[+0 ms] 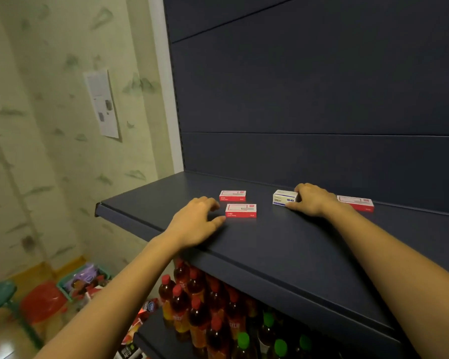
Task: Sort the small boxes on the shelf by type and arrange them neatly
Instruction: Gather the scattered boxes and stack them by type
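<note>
Right hand (pixel 314 200): I pinch the white box (pixel 283 197) by its end.
Left hand (pixel 197 221): loose, empty, beside a red box (pixel 240 210).
Handling: likely light, stiff card; grip long sides.

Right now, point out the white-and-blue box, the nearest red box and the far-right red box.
white-and-blue box (pixel 283 199): head view, front label face.
nearest red box (pixel 240 210): head view, centre of box.
far-right red box (pixel 360 202): head view, top face.
</note>
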